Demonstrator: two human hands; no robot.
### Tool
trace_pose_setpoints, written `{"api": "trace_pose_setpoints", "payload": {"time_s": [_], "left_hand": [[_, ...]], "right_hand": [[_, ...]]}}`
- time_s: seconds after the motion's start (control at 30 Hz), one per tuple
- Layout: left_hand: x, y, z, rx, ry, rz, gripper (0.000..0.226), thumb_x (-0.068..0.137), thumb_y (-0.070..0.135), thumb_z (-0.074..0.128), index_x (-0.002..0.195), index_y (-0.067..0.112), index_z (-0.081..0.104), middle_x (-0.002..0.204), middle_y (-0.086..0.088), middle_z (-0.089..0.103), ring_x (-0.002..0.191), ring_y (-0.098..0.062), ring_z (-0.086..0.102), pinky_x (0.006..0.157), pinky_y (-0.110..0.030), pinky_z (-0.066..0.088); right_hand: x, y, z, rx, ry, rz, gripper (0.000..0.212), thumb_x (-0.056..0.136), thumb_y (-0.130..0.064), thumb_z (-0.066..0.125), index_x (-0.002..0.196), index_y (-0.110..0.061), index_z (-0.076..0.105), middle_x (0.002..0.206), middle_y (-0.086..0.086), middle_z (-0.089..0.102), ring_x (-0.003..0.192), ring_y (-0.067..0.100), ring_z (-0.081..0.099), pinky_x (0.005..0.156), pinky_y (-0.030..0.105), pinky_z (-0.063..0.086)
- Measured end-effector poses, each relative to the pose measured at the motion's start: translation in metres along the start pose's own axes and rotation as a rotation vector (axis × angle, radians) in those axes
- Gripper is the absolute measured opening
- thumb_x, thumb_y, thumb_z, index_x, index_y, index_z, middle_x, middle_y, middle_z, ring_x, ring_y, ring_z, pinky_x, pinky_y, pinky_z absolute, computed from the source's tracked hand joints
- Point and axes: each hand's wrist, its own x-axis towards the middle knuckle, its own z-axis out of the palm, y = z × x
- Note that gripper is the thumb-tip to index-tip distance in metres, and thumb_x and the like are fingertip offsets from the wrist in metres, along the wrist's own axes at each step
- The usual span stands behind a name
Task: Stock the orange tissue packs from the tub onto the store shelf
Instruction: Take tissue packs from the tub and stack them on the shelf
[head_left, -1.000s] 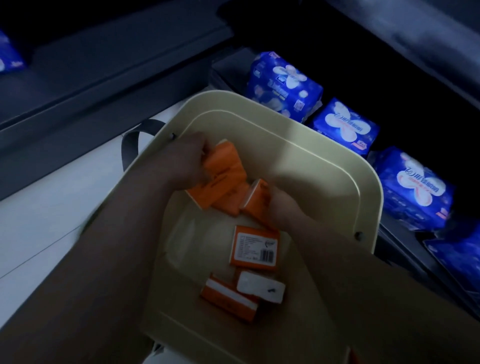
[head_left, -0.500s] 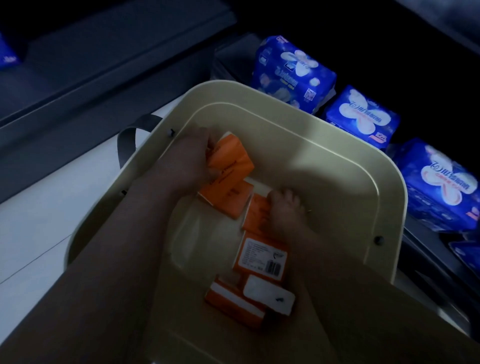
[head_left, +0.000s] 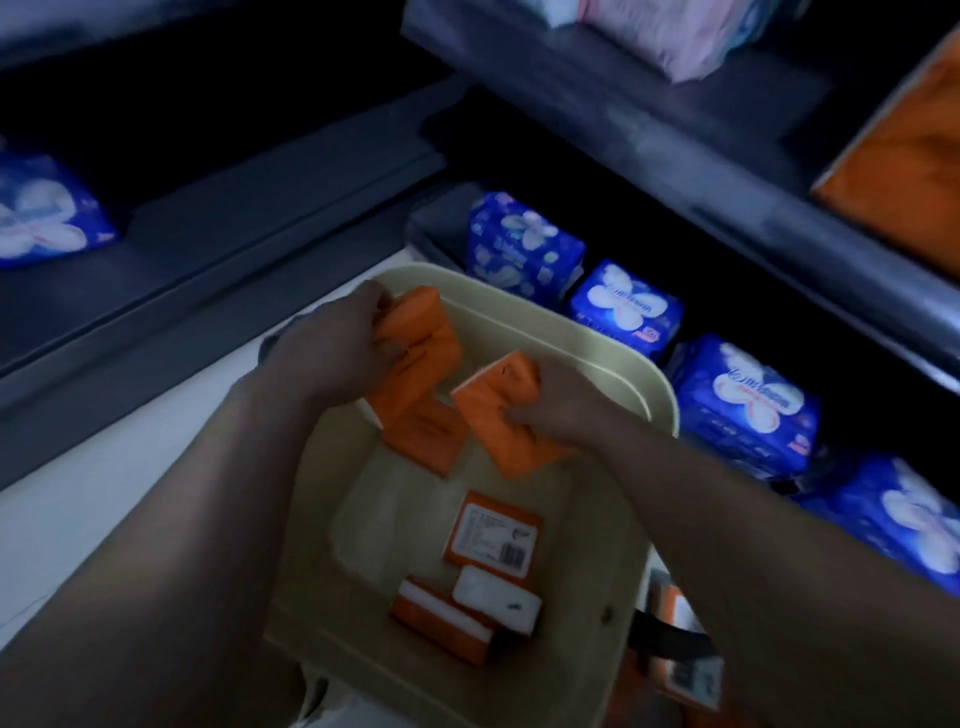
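A cream tub (head_left: 618, 364) sits on the floor below me. My left hand (head_left: 332, 358) grips a bunch of orange tissue packs (head_left: 421, 379) above the tub's far side. My right hand (head_left: 561, 410) holds more orange packs (head_left: 498, 415) just beside them. Three packs stay on the tub's bottom: one with its barcode label up (head_left: 493, 535), one showing a white face (head_left: 496, 600), and an orange one (head_left: 441, 621) under it. More orange stock (head_left: 904, 161) stands on the shelf at the upper right.
Blue flower-print packages (head_left: 623, 309) line the bottom shelf to the right of the tub. A dark shelf edge (head_left: 675, 156) runs diagonally above them, with pink packs (head_left: 660, 36) on top. A blue pack (head_left: 41, 218) lies far left. White floor (head_left: 104, 493) spreads left of the tub.
Both hands have lifted out of the tub with orange packs; the right hand closed on packs it was only touching. The view tilted up, revealing the upper shelf.
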Motion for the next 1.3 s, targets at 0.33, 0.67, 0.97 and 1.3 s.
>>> {"api": "trace_pose_setpoints", "payload": {"time_s": [0.33,0.67,0.97,1.3], "left_hand": [[-0.060,0.119,-0.074,-0.227,0.125,0.183,0.045,0.076,0.024,0.076,0.116,0.019,0.055,0.103,0.004,0.058,0.097,-0.019,0.058,0.080,-0.025,0.038],[-0.119,0.280,-0.107,-0.358,0.118,0.379,0.054,0.067,0.024,0.084,0.114,0.014,0.061,0.097,-0.004,0.066,0.089,-0.023,0.064,0.089,-0.038,0.051],[-0.176,0.445,-0.074,-0.314,0.049,0.630,0.034,0.075,0.027,0.077,0.104,0.016,0.065,0.100,-0.002,0.066,0.091,-0.018,0.062,0.083,-0.030,0.047],[-0.223,0.603,-0.013,-0.476,-0.091,0.816,0.035,0.071,0.027,0.078,0.103,0.023,0.066,0.097,0.001,0.068,0.090,-0.016,0.065,0.088,-0.036,0.053]], "right_hand": [[-0.152,0.003,-0.145,0.149,0.267,0.035,0.025,0.077,-0.031,0.069,0.088,-0.018,0.051,0.078,-0.006,0.054,0.064,0.003,0.048,0.051,0.021,0.036],[-0.320,0.076,-0.253,0.220,0.592,0.104,0.044,0.066,-0.029,0.078,0.101,-0.013,0.057,0.088,0.002,0.065,0.074,0.016,0.059,0.059,0.027,0.044],[-0.447,0.179,-0.308,0.306,0.963,0.312,0.041,0.075,-0.028,0.071,0.109,-0.012,0.054,0.101,0.006,0.063,0.087,0.021,0.059,0.072,0.030,0.045],[-0.551,0.289,-0.344,0.310,1.228,0.575,0.040,0.081,-0.030,0.065,0.108,-0.005,0.048,0.099,0.009,0.052,0.084,0.023,0.049,0.068,0.031,0.036]]}}
